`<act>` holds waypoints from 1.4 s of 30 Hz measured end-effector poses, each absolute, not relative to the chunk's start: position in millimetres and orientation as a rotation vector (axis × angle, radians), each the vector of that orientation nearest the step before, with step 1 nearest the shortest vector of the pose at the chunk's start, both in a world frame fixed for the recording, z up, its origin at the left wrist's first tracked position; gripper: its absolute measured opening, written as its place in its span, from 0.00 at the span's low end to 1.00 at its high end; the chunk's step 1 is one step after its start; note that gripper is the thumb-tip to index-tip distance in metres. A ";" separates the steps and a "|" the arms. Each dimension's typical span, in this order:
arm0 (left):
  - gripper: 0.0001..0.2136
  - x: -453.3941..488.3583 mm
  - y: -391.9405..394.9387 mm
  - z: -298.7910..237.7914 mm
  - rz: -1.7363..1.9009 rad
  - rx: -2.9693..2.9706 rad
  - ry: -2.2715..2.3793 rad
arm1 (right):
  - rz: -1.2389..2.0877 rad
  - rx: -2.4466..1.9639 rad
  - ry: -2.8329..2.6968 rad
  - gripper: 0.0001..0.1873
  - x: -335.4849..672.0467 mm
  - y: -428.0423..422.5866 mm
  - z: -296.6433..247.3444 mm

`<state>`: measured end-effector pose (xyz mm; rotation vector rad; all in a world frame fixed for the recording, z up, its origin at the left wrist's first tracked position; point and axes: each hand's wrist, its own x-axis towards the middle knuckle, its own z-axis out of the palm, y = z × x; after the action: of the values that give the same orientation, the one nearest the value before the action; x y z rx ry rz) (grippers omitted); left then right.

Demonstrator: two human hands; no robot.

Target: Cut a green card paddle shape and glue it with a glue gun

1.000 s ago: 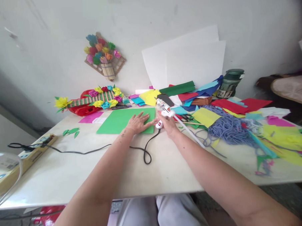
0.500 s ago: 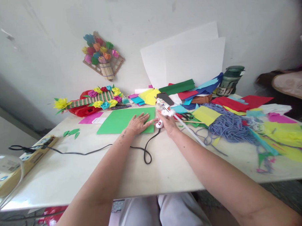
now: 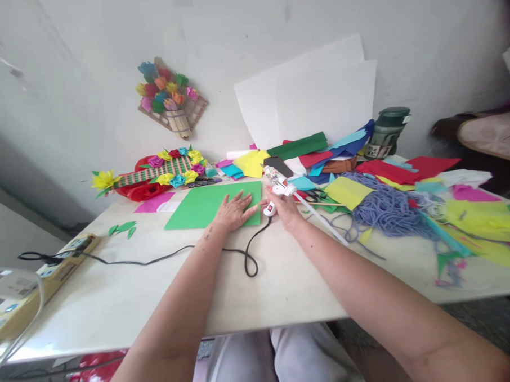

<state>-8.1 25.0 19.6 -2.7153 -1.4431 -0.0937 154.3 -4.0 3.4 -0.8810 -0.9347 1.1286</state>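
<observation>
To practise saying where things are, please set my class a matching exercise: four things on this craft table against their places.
Things:
1 green sheet
2 glue gun
3 power strip
4 yarn

Places:
a on the table, left edge
b in the right hand
c under the left hand
d heaped right of the glue gun

Pairs: 1-c, 2-b, 3-a, 4-d

left hand (image 3: 234, 210) lay flat on green sheet (image 3: 205, 204) | right hand (image 3: 284, 208) gripped glue gun (image 3: 278, 188) | black cord (image 3: 165, 254) looped across worktop (image 3: 116, 298)
</observation>
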 end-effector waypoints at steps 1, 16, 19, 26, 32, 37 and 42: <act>0.31 -7.3 24.6 19.8 -0.098 -2.701 -1.437 | 1.127 -0.884 -0.935 0.27 154.3 -3.9 3.0; 0.27 -14.9 27.7 16.8 -0.644 -2.671 -1.661 | 1.155 -0.941 -0.923 0.26 154.4 -8.4 7.2; 0.24 -23.4 33.6 17.0 -1.022 -2.433 -1.942 | 1.174 -0.934 -0.893 0.25 153.3 -8.1 7.2; 0.13 -34.6 41.8 10.2 -1.228 -2.273 -2.020 | 1.165 -0.892 -0.888 0.25 153.2 -6.9 6.0; 0.20 -20.4 29.3 11.5 -1.104 -2.732 -1.643 | 1.146 -0.930 -0.874 0.25 153.7 -6.4 5.9; 0.22 -17.4 25.2 14.1 -0.923 -2.837 -1.566 | 1.136 -0.935 -0.886 0.25 154.3 -5.0 3.7; 0.22 -16.1 27.1 13.7 -0.653 -2.741 -1.464 | 1.133 -0.955 -0.909 0.26 155.0 -3.8 1.5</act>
<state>-16.1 27.1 13.7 -2.7413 -1.4637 -0.6526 155.0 -3.8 1.5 -0.9548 -0.9085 1.1333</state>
